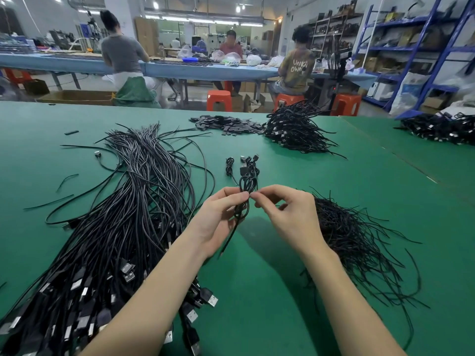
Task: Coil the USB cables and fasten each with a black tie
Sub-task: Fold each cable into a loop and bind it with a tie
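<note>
Hands first: left hand [218,217] grips a coiled USB cable [245,194] upright above the desk, fingers curled round its waist. Right hand [288,211] pinches at the same waist, thumb and forefinger closed on what looks like a black tie; too thin to confirm.

Green desk [359,181] carries everything.

Big bundle of uncoiled USB cables [123,227] lies to the left, plugs toward the near edge.

Heap of finished coils [293,129] sits far centre, another heap [442,127] far right.

Pile of black ties [354,237] lies just right of the right hand.

Flat pile of small black pieces [226,124] lies beside the far-centre heap.

Few finished coils [246,163] lie just beyond the hands.
</note>
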